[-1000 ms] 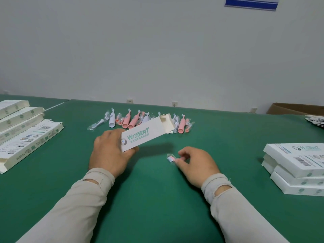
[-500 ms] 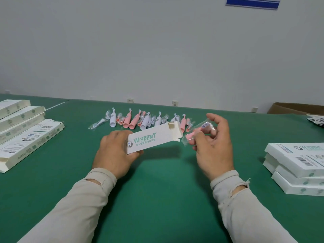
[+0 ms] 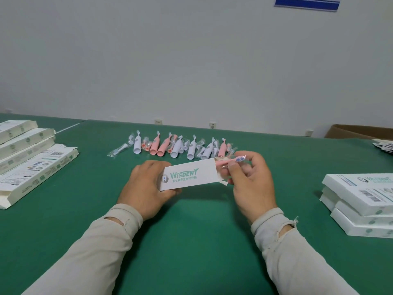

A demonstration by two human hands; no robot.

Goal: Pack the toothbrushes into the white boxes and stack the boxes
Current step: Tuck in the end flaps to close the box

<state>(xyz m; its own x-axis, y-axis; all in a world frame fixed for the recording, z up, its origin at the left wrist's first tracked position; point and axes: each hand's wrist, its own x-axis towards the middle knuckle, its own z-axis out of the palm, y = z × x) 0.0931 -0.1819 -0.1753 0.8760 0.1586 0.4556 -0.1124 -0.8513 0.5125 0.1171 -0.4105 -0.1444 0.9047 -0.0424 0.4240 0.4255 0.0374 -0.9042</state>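
We hold the white box [image 3: 187, 176] in our left hand [image 3: 146, 186], fingers wrapped around its closed end so the open end faces our right hand [image 3: 251, 179]. That grip keeps the carton level and its mouth steady, which we judge is why it sits slightly raised off the green table [image 3: 191, 241] rather than flat on it.

Our right hand pinches a pink toothbrush head in a clear wrapper [image 3: 231, 160] between thumb and fingertips, its near end already at the box mouth and the bristle end poking out past our fingers. Holding it by the outer end lets us push it straight in along the carton's length.

Just beyond both hands lies the row of loose toothbrushes [image 3: 176, 145], pink and white handles mixed with wrapped heads, close enough to reach without shifting. Well out to the left of our left hand sit the unfilled boxes [image 3: 32, 158], some with flaps open. Out to the right of our right hand is the stack of packed boxes [image 3: 361, 201], where we expect this 1 to go once closed.
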